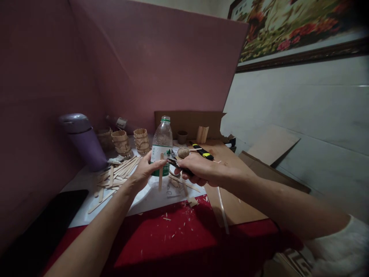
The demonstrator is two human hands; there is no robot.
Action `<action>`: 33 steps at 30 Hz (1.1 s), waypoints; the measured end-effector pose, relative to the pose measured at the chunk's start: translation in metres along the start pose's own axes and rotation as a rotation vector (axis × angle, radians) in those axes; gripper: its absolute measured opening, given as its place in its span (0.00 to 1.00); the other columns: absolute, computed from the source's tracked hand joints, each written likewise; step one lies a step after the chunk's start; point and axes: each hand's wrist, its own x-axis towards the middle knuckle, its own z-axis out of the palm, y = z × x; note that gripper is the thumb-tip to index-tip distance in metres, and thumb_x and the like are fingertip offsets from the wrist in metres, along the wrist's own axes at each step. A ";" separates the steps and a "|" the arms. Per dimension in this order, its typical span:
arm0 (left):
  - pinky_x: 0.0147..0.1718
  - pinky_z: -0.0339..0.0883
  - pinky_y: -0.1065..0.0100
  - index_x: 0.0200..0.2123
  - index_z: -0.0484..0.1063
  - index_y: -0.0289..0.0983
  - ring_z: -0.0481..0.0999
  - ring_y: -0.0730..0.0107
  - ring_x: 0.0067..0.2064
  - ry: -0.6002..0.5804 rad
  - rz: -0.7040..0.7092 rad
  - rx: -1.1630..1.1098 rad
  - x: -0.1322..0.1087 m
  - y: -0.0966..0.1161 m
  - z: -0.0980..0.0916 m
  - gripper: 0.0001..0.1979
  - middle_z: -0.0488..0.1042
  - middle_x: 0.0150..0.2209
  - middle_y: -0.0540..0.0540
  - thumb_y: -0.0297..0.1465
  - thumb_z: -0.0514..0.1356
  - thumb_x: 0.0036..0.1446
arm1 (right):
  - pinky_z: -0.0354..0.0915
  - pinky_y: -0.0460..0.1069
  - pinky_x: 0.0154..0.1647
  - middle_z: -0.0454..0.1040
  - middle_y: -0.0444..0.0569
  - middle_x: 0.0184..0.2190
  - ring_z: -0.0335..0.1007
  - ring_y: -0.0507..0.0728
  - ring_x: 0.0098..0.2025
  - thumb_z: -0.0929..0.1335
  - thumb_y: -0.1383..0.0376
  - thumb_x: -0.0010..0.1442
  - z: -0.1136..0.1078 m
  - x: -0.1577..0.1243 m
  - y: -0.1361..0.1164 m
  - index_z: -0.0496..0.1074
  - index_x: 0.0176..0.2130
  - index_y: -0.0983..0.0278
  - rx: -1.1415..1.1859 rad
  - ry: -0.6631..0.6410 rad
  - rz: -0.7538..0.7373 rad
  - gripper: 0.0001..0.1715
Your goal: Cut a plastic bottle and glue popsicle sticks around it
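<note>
Between the thumb and fingers of my left hand (pixel 142 172) a flat wooden craft stick (pixel 160 179) is held upright. My right hand (pixel 198 166) is wrapped round a dark-handled tool that looks like pliers (pixel 175 163), its tip at the stick's edge near my left thumb. Whether the jaws touch the wood I cannot tell. A clear plastic bottle (pixel 162 137) with a green and white label stands right behind the stick. Just beyond my right hand sit a round brown ball (pixel 183 152) and a yellow and black utility knife (pixel 203 151).
Loose craft sticks (pixel 117 177) are piled at the left on a white sheet. Behind them stand carved wooden cups (pixel 141 141) and a purple tumbler (pixel 86 148). Wood shavings litter the red cloth (pixel 161 238). Brown board (pixel 239 209) lies at the right; cardboard (pixel 187 119) stands at the back.
</note>
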 end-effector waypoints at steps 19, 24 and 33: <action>0.38 0.69 0.65 0.43 0.70 0.35 0.75 0.64 0.38 -0.076 0.029 0.084 -0.002 0.000 0.000 0.26 0.76 0.37 0.46 0.41 0.72 0.43 | 0.41 0.45 0.17 0.58 0.40 0.19 0.45 0.47 0.16 0.60 0.62 0.65 0.007 -0.005 -0.005 0.65 0.29 0.63 -0.081 0.086 -0.028 0.14; 0.37 0.70 0.64 0.44 0.71 0.35 0.76 0.63 0.38 -0.091 -0.004 0.086 -0.002 0.003 0.000 0.28 0.77 0.38 0.45 0.41 0.73 0.42 | 0.44 0.47 0.22 0.59 0.42 0.20 0.48 0.49 0.20 0.60 0.61 0.65 0.002 -0.001 0.000 0.62 0.23 0.63 -0.351 0.189 -0.177 0.20; 0.38 0.70 0.63 0.43 0.72 0.35 0.76 0.60 0.38 -0.151 -0.052 0.065 -0.001 0.002 0.000 0.27 0.77 0.38 0.43 0.40 0.73 0.42 | 0.46 0.47 0.21 0.61 0.42 0.20 0.49 0.49 0.19 0.58 0.62 0.66 -0.001 0.006 0.009 0.68 0.29 0.63 -0.323 0.087 -0.150 0.17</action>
